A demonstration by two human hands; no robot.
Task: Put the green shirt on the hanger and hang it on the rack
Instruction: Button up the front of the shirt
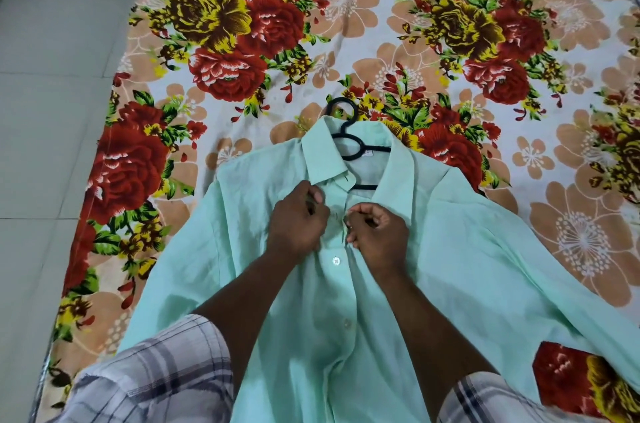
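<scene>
green shirt: flat, front up, partly buttoned | black hanger: inside collar

Mint-green shirt, black hanger, red-and-yellow floral bedsheet.

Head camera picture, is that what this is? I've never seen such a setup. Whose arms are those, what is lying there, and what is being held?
There is no robot here. A person wears one wide-angle camera on the head, looking forward and down, so the arms you see are their own. The left hand and right hand pinch the front edges of the green shirt with their fingers, just below the collar, apparently at the buttons. The shirt lies spread on a flowered sheet. A black hanger already sits inside its neck, with the hook poking out above the collar. Pale floor tiles show at the left. No rack is in view.
</scene>
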